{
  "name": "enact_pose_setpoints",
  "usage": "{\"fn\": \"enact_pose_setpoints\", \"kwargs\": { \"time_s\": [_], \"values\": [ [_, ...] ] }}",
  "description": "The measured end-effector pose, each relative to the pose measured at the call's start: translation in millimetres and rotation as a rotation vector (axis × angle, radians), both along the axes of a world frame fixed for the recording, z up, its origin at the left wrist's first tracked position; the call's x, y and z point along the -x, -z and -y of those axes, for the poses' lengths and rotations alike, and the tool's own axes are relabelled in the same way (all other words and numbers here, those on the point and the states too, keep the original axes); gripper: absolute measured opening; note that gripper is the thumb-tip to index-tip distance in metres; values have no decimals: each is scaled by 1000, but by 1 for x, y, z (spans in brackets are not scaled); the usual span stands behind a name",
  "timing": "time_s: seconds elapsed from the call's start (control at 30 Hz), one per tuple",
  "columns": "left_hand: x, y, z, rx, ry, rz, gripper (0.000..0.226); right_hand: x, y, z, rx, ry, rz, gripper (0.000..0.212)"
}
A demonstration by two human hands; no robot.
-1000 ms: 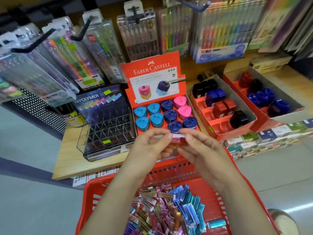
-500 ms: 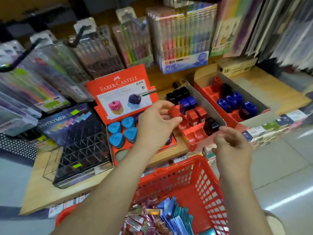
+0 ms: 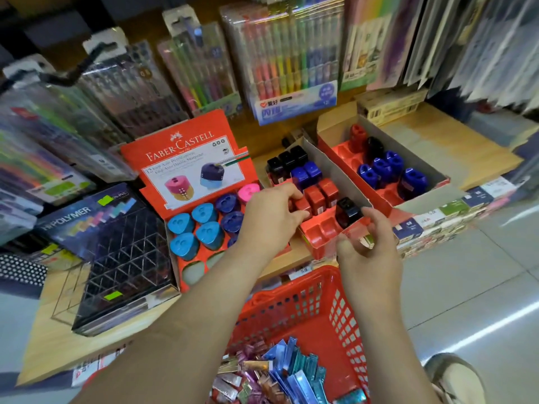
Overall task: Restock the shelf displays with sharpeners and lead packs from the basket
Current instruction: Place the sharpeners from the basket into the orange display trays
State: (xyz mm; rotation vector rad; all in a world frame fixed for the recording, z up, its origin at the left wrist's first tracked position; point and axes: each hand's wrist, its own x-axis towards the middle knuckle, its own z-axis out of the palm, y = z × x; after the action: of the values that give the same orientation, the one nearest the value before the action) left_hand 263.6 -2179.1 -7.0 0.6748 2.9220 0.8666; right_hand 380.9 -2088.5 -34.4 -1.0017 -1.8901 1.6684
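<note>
My left hand (image 3: 269, 218) reaches over the shelf and pinches a red sharpener (image 3: 302, 206) at the left of a row of red ones in the middle red tray (image 3: 323, 228). Black and blue sharpeners stand further back in that tray, and one black sharpener (image 3: 347, 211) stands near its front. My right hand (image 3: 369, 252) hovers at the tray's front edge with curled fingers that pinch what looks like a small shiny wrapper scrap (image 3: 369, 239). Below my arms, the red basket (image 3: 294, 298) holds several shiny lead packs (image 3: 280, 371).
A Faber-Castell display (image 3: 186, 164) with blue, navy and pink sharpeners stands left of the tray, and a Hi-Polymer lead rack (image 3: 116, 258) stands further left. Another tray (image 3: 414, 161) with red, black and blue sharpeners is at the right. Pen packs hang behind.
My hands have parted. The left one carried the red sharpener right, from in front of the Faber-Castell display into the middle tray. The right hand drew back to the tray's front edge.
</note>
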Motion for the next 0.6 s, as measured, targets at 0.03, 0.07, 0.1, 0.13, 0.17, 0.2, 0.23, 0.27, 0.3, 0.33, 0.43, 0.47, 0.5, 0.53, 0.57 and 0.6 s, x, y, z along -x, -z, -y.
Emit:
{"fn": "enact_pose_setpoints", "kwargs": {
  "time_s": [0.03,0.07,0.1,0.13,0.17,0.2,0.23,0.27,0.3,0.33,0.43,0.47,0.5,0.53,0.57,0.6],
  "values": [
    [1,0,-1,48,12,-52,30,0,1,0,-24,-19,7,52],
    [1,-1,-2,82,24,-104,28,1,2,0,-41,-36,14,57],
    [1,-1,-2,100,34,-146,26,2,4,-1,-56,-50,29,61],
    [1,-1,-1,108,38,-173,24,3,7,-1,-78,-59,49,64],
    [0,-2,-1,109,38,-187,23,3,8,-1,-103,-65,65,67],
    [-1,-2,0,114,31,-195,23,4,9,-1,-127,-72,74,68],
    [-3,-3,-2,126,15,-205,24,3,10,-2,-151,-79,76,69],
    [-4,-4,-3,149,-7,-209,24,3,10,-3,-168,-89,77,68],
    [-5,-5,-5,172,-30,-204,25,2,10,-4,-173,-103,81,67],
    [-5,-5,-8,190,-46,-187,26,1,9,-6,-172,-115,83,65],
    [-8,-6,-7,154,-56,-78,31,-4,5,-10,-174,-171,102,67],
    [-12,-7,-3,112,-55,-45,35,-6,3,-11,-188,-186,107,68],
    [-18,-10,4,58,-63,-26,37,-10,1,-13,-207,-192,107,69],
    [-26,-13,13,-7,-78,-24,35,-13,-2,-16,-224,-189,103,67],
    [-37,-17,24,-80,-96,-27,30,-17,-6,-19,-227,-183,104,62],
    [-49,-19,38,-151,-109,-15,26,-21,-11,-23,-227,-185,107,54]
  ]
}}
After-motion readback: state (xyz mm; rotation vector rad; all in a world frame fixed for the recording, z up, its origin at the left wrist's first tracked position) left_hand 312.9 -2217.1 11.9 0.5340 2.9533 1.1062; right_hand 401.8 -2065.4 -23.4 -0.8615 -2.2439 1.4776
